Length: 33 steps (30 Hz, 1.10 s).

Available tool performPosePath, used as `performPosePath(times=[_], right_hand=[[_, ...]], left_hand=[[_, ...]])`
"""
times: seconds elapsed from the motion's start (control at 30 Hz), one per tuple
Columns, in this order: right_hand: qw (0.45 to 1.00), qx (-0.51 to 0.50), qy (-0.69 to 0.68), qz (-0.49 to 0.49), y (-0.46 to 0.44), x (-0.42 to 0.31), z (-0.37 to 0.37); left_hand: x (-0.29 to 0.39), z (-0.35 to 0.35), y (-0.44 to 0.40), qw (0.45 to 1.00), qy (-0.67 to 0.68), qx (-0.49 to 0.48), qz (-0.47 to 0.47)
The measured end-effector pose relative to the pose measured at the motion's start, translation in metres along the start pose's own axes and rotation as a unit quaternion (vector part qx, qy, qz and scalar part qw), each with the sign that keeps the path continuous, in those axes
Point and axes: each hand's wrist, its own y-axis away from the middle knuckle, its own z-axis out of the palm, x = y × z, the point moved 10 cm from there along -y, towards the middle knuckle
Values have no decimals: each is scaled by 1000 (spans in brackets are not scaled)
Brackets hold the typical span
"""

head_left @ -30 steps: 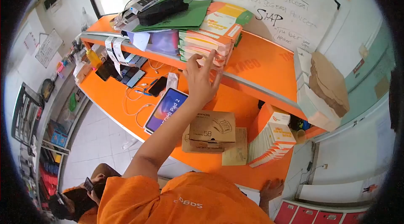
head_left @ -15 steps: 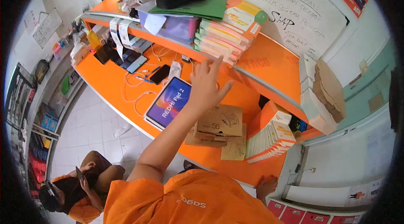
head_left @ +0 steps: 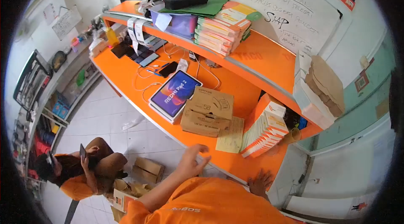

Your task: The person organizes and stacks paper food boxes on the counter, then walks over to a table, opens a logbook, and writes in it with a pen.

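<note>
My left hand [head_left: 193, 161] is in the air in front of the orange desk's near edge, its fingers loosely bent and apart, with nothing in it. Nearest to it is a brown cardboard box [head_left: 207, 110] marked "58". On the desk's near right corner rests my right hand [head_left: 259, 181], spread flat and holding nothing. Beyond that hand stands a stack of orange-and-white booklets or packs [head_left: 267, 129], fanned in a row, beside a yellowish paper sheet [head_left: 230, 136]. Left of the cardboard box lies a white-edged box labelled REDMI Pad 2 [head_left: 176, 92].
Phones [head_left: 148, 58], a black phone [head_left: 168, 69] and white cables lie on the orange desk [head_left: 240, 85]. A raised shelf [head_left: 265, 58] holds stacked orange-and-white boxes [head_left: 221, 30] and a black pouch [head_left: 186, 1]. A person [head_left: 80, 169] sits on the floor at left, near open cartons [head_left: 147, 169].
My left hand has drawn back from above the desk toward my body, uncovering the cardboard box. The view has shifted, bringing floor cartons into sight. My right hand stays on the desk corner.
</note>
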Motion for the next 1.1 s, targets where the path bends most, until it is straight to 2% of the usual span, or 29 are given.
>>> performPosePath(times=[0.03,0.13,0.23,0.27,0.37,0.5,0.6,0.7,0.77,0.83,0.87,0.97,1.0,1.1], right_hand=[[1000,-12,8,-20,-2,-3,-6],[997,-28,21,-75,-14,-3,-3],[995,-20,11,-101,-6,-1,5],[995,-19,-1,-102,-2,-8,-11],[989,31,-23,-144,9,-5,-29],[958,130,-35,-253,24,15,-39],[952,118,-177,-220,57,52,-52],[947,220,-147,-183,136,91,-68],[968,118,-201,-88,175,131,-28],[964,17,-267,-7,239,165,13],[961,21,-273,-44,265,178,42],[971,-66,-228,7,379,215,117],[957,-134,-252,49,425,219,112],[938,-130,-281,153,533,241,100]], left_hand=[[10,24,6,997,4,-78,4],[71,61,28,980,-81,-156,90],[77,89,75,986,-8,-160,-52],[78,94,94,987,-14,-157,-34],[76,97,150,979,-65,-170,-87],[90,85,186,987,-48,-75,-135],[91,99,199,995,3,-48,-86],[132,119,210,993,15,-113,-24],[147,136,222,985,2,-173,17],[133,148,243,978,28,-207,18],[123,158,250,972,51,-230,11],[93,196,293,946,151,-284,-47],[83,208,307,939,138,-310,-51],[83,252,339,928,112,-349,-60]])
